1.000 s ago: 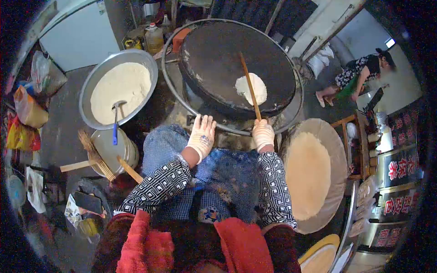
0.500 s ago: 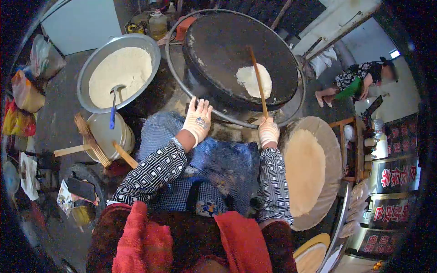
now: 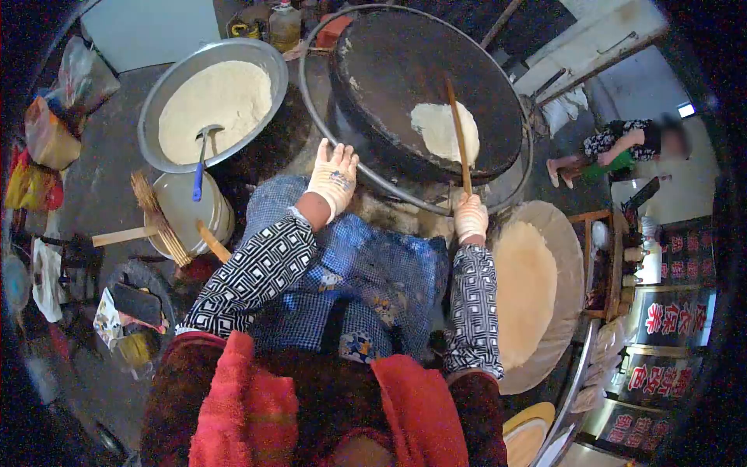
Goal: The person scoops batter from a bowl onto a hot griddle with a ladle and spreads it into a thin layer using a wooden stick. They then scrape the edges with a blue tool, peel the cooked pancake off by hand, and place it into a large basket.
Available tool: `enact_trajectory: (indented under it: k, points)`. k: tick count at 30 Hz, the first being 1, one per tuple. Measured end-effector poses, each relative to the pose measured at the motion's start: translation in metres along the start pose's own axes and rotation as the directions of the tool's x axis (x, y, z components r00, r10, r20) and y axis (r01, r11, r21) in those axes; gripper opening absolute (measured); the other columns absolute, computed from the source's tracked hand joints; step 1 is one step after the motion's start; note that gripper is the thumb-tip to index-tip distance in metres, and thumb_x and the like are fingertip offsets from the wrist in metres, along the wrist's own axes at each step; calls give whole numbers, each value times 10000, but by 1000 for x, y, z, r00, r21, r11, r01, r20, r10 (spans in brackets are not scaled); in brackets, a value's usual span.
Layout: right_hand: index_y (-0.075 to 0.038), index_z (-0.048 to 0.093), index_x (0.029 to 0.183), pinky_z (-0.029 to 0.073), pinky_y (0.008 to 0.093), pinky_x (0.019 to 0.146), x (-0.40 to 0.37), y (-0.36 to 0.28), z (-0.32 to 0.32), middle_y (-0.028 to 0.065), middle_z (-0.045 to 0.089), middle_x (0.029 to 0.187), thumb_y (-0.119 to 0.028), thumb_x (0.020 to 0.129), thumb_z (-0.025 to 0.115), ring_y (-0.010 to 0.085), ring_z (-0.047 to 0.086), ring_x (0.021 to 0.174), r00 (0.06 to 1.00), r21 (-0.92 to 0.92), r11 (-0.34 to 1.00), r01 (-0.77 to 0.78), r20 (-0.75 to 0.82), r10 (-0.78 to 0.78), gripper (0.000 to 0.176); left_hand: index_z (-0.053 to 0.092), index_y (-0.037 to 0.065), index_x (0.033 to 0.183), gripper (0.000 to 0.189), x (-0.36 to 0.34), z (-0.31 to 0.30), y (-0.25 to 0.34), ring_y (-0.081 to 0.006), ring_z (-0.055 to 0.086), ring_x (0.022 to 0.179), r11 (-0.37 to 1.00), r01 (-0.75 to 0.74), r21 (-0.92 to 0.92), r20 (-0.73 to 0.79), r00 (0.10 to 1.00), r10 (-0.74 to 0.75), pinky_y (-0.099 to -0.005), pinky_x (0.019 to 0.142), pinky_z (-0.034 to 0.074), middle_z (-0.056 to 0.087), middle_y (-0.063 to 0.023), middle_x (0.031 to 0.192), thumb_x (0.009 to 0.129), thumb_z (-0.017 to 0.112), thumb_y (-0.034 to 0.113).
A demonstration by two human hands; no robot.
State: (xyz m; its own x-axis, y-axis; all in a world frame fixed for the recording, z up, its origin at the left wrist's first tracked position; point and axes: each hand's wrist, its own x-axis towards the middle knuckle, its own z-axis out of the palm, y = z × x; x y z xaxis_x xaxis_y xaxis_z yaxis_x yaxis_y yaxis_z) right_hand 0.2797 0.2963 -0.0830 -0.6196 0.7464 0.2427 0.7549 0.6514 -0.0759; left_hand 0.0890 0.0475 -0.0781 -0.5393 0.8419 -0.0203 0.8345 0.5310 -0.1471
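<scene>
Right grip [image 3: 471, 220]: holds stick [image 3: 458, 140]; I judge hard pressing could tear batter [image 3: 437, 131].
Left grip [image 3: 334, 185]: spread beside hoop [image 3: 387, 188]; slipping risks a burn if griddle [image 3: 405, 70] is hot.

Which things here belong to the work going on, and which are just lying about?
Likely in the job: wooden stick in the right hand, pale batter, griddle, basin, ladle.
Seemingly lying about: plastic bags, red block, dark flat slab.

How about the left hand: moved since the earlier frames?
Yes: judged against the metal ring around the griddle, the left hand is now farther left, nearer the large bowl.
</scene>
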Motion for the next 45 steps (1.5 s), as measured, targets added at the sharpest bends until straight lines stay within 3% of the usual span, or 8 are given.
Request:
enact_trajectory:
  k: [3,6,27,31,35,38,39,45]
  points:
    - [-39,529,863,488,521,632,1,-15,-18,245,630,748,-354,903,499,434,618,715,992,59,993,-102,84,97,319,424,56,1340,485,6,14,-10,-256,335,1342,999,20,39,-50,999,-18,-590,1099,78,398,-98,1419,905,422,270]
    - [-53,525,797,475,538,588,-25,-26,-5,233,591,638,-379,901,510,452,591,632,980,63,978,198,-10,-198,342,429,68,1340,474,13,12,-23,-242,347,1333,998,56,24,-53,997,-54,-580,1097,102,408,-90,1409,897,440,239]
    - [-50,534,918,506,499,643,-8,8,7,192,646,722,-369,936,435,389,635,700,993,-20,993,-119,22,119,334,476,52,1283,477,5,14,-27,-257,396,1288,999,-37,-1,-221,975,36,-596,1073,140,472,-97,1359,852,489,256]
    - [-28,530,916,501,508,676,-31,-7,23,192,657,753,-375,947,410,395,637,733,965,-92,964,249,113,-238,369,489,67,1276,464,10,10,-36,-269,415,1278,1000,-15,24,-193,981,19,-597,1068,138,480,-99,1358,857,483,267]
    - [-22,548,893,492,509,735,-12,16,-7,221,658,884,-356,945,410,398,632,806,970,149,970,-193,177,166,365,455,96,1312,474,12,-1,-42,-257,336,1337,999,50,6,-54,997,-49,-614,1065,100,408,-76,1425,856,460,223]
    - [-47,586,874,538,375,642,-6,6,-10,94,603,740,-148,830,491,248,644,693,980,30,999,23,196,-29,146,517,141,1254,454,12,19,-58,-220,399,1283,999,43,32,-244,969,-34,-589,1033,176,473,-46,1363,803,495,194]
    - [-66,580,822,542,372,634,-31,1,-40,81,602,717,-111,827,487,224,621,608,927,-25,931,364,-91,-364,104,541,160,1227,448,14,28,-67,-207,424,1257,1000,10,-3,-286,958,-10,-579,1014,214,496,-33,1337,781,513,196]
    - [-79,611,739,527,405,576,-31,17,10,114,668,709,-172,832,540,281,672,687,993,112,992,55,-109,-43,149,492,143,1269,519,-9,-7,-55,-264,355,1296,983,183,26,-168,970,-176,-583,1023,262,424,-66,1393,770,594,244]
